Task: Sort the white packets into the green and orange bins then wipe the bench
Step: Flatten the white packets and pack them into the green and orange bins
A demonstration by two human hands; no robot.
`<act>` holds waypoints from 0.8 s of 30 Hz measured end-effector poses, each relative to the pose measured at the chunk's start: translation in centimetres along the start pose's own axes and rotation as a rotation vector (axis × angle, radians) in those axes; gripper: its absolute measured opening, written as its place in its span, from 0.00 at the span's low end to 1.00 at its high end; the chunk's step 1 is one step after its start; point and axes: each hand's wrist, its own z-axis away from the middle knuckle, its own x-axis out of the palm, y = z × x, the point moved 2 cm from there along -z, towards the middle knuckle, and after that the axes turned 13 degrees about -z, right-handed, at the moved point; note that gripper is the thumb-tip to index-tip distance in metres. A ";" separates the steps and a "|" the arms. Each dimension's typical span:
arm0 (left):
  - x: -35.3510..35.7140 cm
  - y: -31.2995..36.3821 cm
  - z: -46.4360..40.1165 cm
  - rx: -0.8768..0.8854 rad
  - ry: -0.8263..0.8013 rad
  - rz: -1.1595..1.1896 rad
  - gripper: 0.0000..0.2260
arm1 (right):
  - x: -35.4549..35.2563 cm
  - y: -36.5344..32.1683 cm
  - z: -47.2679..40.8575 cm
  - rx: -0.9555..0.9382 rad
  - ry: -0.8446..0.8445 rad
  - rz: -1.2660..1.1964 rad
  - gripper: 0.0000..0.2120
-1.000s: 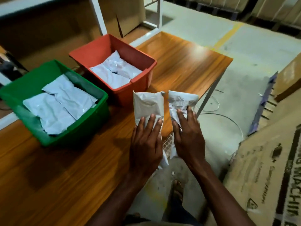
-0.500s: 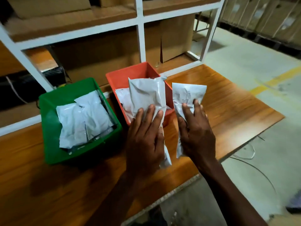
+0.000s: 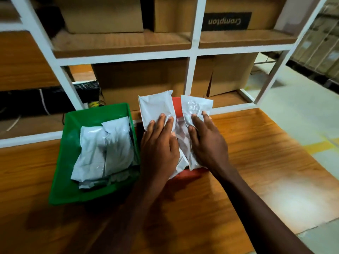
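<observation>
While both hands are raised over the orange bin (image 3: 185, 174), a white packet is held in each. The left hand (image 3: 159, 143) is wrapped round the left packet (image 3: 156, 109), its fingers laid across the front and the thumb hidden behind, so the grip is judged closed though its far side cannot be seen. The right packet (image 3: 197, 107) is held the same way by the right hand (image 3: 207, 142), fingers spread over its crinkled face. Both packets are held upright and just beside each other, their lower ends hanging down into or just above the orange bin, most of which is covered by the hands. More white plastic is glimpsed between the hands, probably packets already lying there.

To the left, touching or nearly touching the orange bin, the green bin (image 3: 73, 187) is seen on the desk (image 3: 256, 162), with several packets (image 3: 104, 149) heaped inside, one leaning up against the right wall. White shelving (image 3: 194, 52) with cardboard boxes (image 3: 139, 81) stands at the far edge.

Several slips are possible from here. If both packets are let go together, both would land in the orange bin, and the sort would be spoiled should one belong in the green. The smooth plastic could slide from a loose grip and fall on the desk, or over the bin's near rim. A packet carried left could be caught on the leaning heap and tip out. Wiping has not been started, by the look of it.
</observation>
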 end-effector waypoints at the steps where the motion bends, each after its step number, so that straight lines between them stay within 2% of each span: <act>1: 0.5 0.1 -0.8 -0.010 -0.007 -0.036 0.22 | 0.6 0.4 -0.9 -0.008 -0.022 -0.008 0.20; 3: 1.8 0.4 -2.4 -0.029 -0.045 -0.103 0.23 | 2.0 1.3 -2.7 -0.029 -0.074 -0.012 0.20; 9: 6.7 0.0 -6.3 -0.070 -0.297 -0.237 0.26 | 5.3 4.2 -7.0 -0.053 -0.203 -0.018 0.21; 13: 9.6 -0.9 -7.2 -0.098 -0.427 -0.267 0.23 | 6.9 5.4 -7.8 -0.048 -0.281 0.013 0.21; 18: 12.2 -2.3 -6.6 -0.105 -0.570 -0.341 0.24 | 9.8 8.1 -8.4 -0.021 -0.393 -0.021 0.28; 22: 13.9 -2.9 -4.7 -0.107 -0.719 -0.387 0.27 | 10.6 8.5 -8.0 -0.010 -0.501 0.045 0.27; 24: 14.3 -3.1 -4.3 -0.092 -0.741 -0.428 0.28 | 10.8 8.6 -7.8 -0.005 -0.531 0.067 0.32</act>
